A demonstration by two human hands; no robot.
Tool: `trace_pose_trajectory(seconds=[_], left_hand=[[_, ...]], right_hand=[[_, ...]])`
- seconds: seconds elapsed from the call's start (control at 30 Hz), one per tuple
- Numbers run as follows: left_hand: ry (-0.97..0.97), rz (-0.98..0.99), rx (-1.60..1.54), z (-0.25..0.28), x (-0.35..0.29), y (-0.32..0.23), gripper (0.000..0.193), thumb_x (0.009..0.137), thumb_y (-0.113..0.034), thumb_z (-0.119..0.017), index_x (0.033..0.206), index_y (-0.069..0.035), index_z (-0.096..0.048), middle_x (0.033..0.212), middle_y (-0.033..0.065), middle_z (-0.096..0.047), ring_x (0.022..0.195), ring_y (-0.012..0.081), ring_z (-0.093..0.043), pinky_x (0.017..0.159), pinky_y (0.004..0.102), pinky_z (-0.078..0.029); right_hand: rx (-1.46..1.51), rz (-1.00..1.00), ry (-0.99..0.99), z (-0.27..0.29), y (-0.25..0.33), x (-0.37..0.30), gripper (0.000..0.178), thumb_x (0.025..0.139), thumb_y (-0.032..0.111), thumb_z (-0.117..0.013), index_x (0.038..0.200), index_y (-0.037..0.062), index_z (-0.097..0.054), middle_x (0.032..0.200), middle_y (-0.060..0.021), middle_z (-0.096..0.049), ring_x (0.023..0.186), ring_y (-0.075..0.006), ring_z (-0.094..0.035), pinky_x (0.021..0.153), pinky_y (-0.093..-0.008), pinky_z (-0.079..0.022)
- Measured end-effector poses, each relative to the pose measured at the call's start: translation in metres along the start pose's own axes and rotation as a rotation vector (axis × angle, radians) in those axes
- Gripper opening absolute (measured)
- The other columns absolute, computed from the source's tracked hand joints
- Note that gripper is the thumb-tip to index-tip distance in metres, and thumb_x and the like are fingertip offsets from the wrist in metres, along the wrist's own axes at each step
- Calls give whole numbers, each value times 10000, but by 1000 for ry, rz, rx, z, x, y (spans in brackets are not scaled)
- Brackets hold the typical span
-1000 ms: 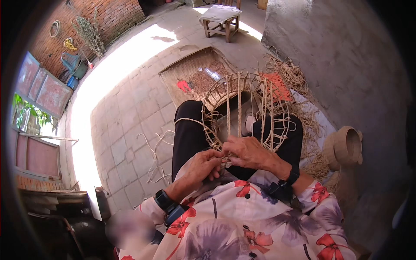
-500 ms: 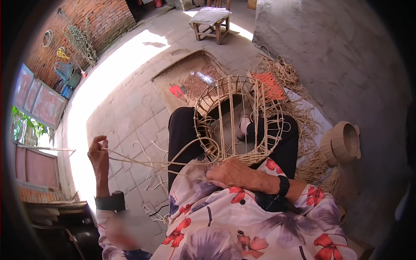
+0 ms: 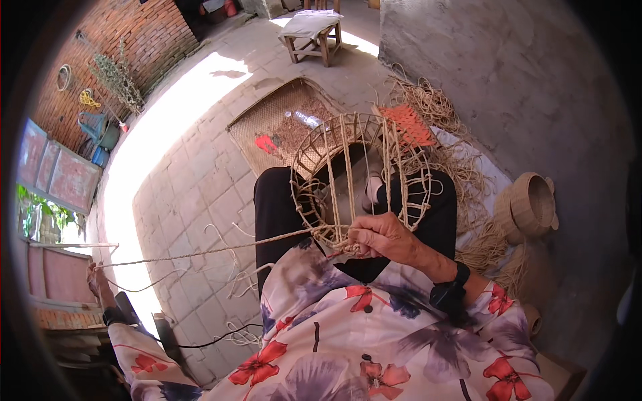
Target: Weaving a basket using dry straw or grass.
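A round open frame of rods [image 3: 295, 175], strung with upright twisted cords [image 3: 347, 170], rests between my knees. My right hand [image 3: 386, 237] is closed on its near rim, thumb and fingers pressed together over the wrapped cord there. From that rim a long twisted cord [image 3: 221, 250] runs out taut to the far left. Its other end is gripped in my left hand [image 3: 99, 281], with the arm stretched out wide. A slack loop of the cord sags below the taut stretch. My right fingertips are partly hidden against the rim.
Bundles of loose cord [image 3: 428, 100] lie at the right along the wall, near an orange woven piece [image 3: 406, 125]. Farther right sits a woven basket [image 3: 533, 197]. A shallow woven tray [image 3: 244, 134] lies ahead, and a wooden stool [image 3: 311, 30] stands beyond it. Cut cord pieces [image 3: 234, 254] litter the left floor.
My left hand has swung out farther left and lower, drawing the cord straight and taking up its big loop. My right hand has moved up and right onto the frame's near rim.
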State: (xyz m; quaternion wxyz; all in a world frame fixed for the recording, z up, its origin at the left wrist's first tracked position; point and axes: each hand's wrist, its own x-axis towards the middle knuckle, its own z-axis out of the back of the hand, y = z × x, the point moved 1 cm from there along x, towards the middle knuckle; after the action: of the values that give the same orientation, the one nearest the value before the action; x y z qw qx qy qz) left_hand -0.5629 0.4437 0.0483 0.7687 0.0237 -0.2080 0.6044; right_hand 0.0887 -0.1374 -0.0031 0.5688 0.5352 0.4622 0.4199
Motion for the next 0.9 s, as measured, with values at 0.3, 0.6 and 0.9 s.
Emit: trace_pose_trajectory(seconds=[0.3,0.6,0.9], left_hand=[[406,-259,-335,9,-98,-323,306,747,-105,-728,1014,-17,-606,772,77,-638,662,164,-564,648,319,-487],[662,-1062,-666,-55,-306,-579,89,868,-122,-675,946,-80,-671,887,104,-623,822,314,-635,688,406,-518],[669,-1037,-669,-76,-311,-586,71,860,-187,-688,890,-123,-686,756,75,-652,753,292,-653,660,403,-501]], right_hand=[[-467,69,-389,22,-18,12,215,935,181,-612,823,-2,-612,618,-135,-578,557,-237,-588,522,-354,-456],[-689,174,-518,22,-30,1,221,895,129,-657,783,-37,-561,601,-173,-510,507,-187,-441,508,-361,-411],[-644,136,-504,23,-30,-3,175,889,109,-633,796,-24,-566,631,-183,-569,556,-288,-570,518,-397,-452]])
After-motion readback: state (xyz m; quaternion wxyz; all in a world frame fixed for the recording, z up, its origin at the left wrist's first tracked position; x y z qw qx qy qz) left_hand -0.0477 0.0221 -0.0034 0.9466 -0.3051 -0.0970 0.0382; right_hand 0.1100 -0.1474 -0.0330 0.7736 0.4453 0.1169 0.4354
